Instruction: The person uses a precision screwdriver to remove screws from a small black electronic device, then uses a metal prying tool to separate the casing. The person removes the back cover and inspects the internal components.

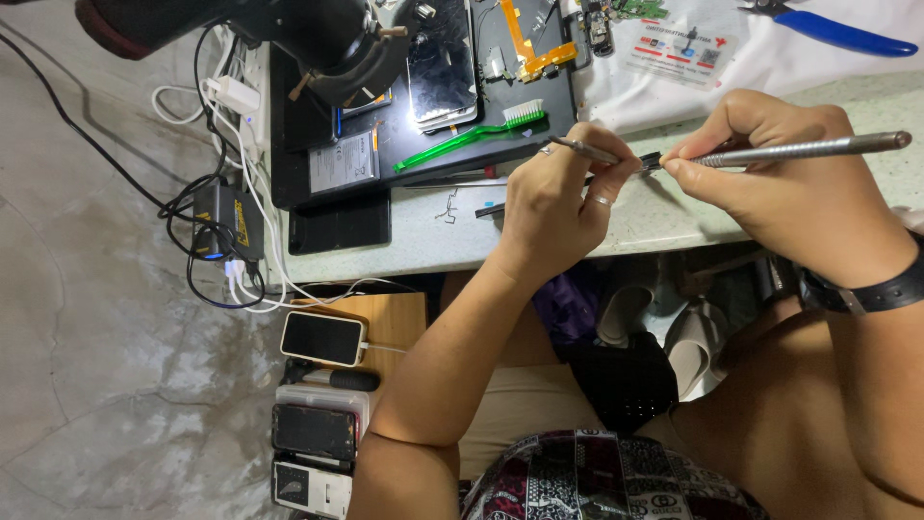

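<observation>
Two hands are being held close together above the front edge of the pale worktop point(433, 241), each one closed around a slim tool. The left hand point(553, 207) is being kept clenched on a pair of metal tweezers point(597, 152), pinched between thumb and forefinger, with rings showing on two fingers. The right hand point(780, 178), with a dark strap at its wrist, is being closed around a long grey metal tool point(818, 147) whose handle is pointing away to the right. The tips of the two tools are being brought together in the gap between the hands, where a tiny dark part point(653, 160) is being gripped; what it is cannot be told. Behind the left hand, a black mat point(337, 226) is lying on the worktop, and on it a green toothbrush point(462, 140), an opened phone point(443, 67) and a board with an orange flex strip point(529, 48) are being kept. A dark microscope head point(327, 43) is hanging over the mat's left part. Blue-handled pliers point(837, 29) are lying on a white cloth at the far right, well apart from the hands. Below the worktop, on the left, several phones point(322, 337) are being stacked on a wooden stool beside tangled white and black cables point(231, 260)
</observation>
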